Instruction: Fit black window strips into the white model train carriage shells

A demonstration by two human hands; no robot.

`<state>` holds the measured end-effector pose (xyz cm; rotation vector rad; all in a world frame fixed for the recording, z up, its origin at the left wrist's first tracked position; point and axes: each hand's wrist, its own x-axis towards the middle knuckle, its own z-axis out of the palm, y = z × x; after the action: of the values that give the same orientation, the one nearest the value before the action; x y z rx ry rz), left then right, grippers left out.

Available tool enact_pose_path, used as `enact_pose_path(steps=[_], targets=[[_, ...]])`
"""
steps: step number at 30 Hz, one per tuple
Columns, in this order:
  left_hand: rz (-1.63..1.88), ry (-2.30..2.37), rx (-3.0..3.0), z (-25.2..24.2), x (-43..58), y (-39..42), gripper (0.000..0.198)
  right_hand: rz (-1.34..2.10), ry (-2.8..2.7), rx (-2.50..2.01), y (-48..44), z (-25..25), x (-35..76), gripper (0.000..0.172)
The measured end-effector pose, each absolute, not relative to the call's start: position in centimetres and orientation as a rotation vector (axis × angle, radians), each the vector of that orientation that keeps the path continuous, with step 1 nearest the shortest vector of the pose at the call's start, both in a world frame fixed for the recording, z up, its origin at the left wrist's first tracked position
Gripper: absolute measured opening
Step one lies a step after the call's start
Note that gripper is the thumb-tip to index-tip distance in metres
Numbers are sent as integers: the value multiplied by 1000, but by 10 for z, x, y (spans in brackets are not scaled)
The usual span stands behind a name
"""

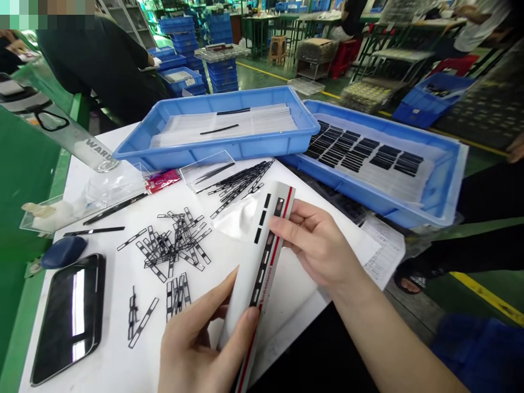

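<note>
Both my hands hold a long light-grey model train carriage body (268, 273), tilted up and away from me. It carries a red stripe, a row of dark window openings and red lettering that reads "Bordrestaurant". My left hand (204, 341) grips the near end, its thumb on the side and fingers behind. Toward the far end, my right hand (313, 237) pinches the body, thumb by the windows, other fingers partly hidden. Left of the body, loose black window-frame strips (176, 243) lie heaped on the white table (123, 284). Another bundle of dark strips (241, 180) lies behind.
Blue trays (213, 150) (446, 202) stand at the back, holding white layers and black strips. A phone (69, 322), a dark blue oval object (63, 252), a clear bottle (77, 144) and a red packet (162, 180) line the left. People sit or stand around.
</note>
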<state>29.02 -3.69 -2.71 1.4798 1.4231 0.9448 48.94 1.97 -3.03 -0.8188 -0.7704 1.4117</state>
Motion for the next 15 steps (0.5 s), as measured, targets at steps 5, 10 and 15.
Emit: enact_pose_path(steps=[5, 10, 15], targets=[[932, 1442, 1451, -29, 291, -36, 42, 1387, -764, -858, 26, -29, 490, 17], [946, 1411, 1460, -29, 291, -35, 42, 1401, -748, -845, 31, -24, 495, 21], [952, 1427, 1456, -30, 291, -36, 43, 1435, -716, -863, 36, -20, 499, 24]])
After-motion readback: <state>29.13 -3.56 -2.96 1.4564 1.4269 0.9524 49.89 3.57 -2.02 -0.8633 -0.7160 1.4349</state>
